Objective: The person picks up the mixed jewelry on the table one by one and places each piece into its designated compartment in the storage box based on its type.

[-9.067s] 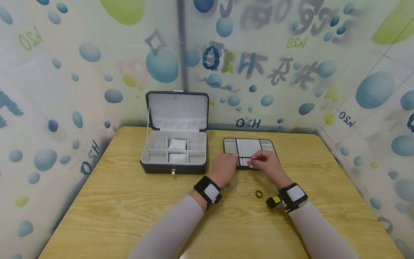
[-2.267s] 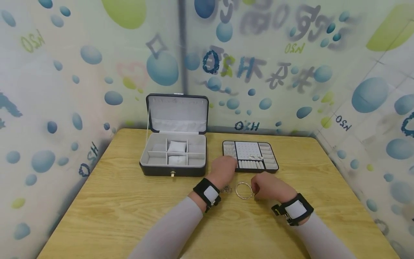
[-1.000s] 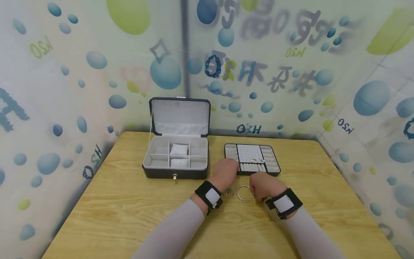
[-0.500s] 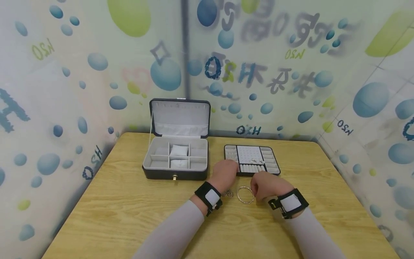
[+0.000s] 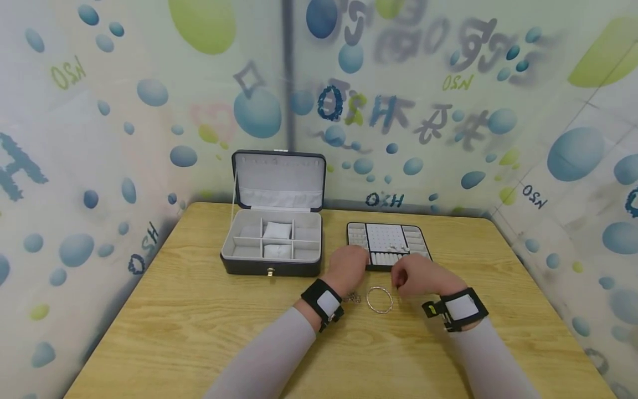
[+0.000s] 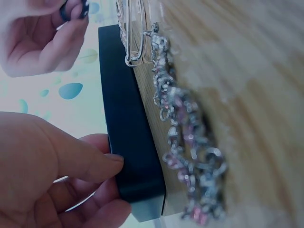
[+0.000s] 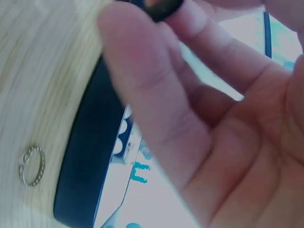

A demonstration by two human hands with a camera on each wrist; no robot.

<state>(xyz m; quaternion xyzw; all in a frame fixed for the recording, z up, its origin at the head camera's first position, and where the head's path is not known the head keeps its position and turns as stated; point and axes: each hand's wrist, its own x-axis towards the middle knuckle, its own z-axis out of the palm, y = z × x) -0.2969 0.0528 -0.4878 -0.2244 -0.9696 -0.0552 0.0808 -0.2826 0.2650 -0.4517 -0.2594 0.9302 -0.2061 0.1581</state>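
Observation:
In the head view my left hand (image 5: 347, 270) grips the front left corner of the jewelry tray (image 5: 386, 237); its thumb presses the black side in the left wrist view. My right hand (image 5: 421, 275) hovers before the tray's front right part. Between its fingertips it pinches a black ring (image 7: 166, 8), which is partly cut off in the right wrist view. A silver bangle (image 5: 380, 300) lies on the table between the hands. Beside my left wrist lies a silver bracelet with pink stones (image 6: 183, 133). A small, open silver ring (image 7: 32, 166) shows near the tray in the right wrist view.
A dark jewelry box (image 5: 271, 268) stands at the left with its lid raised. Two white cushions (image 5: 277, 230) sit in its middle compartments. Small earrings (image 5: 397, 248) sit on the tray's white panel. A patterned wall (image 5: 423, 177) rises behind the wooden table (image 5: 169, 310).
The black ring lay on the table beside the bangle; my right hand has picked it up and risen toward the tray. My left hand keeps its grip on the tray corner.

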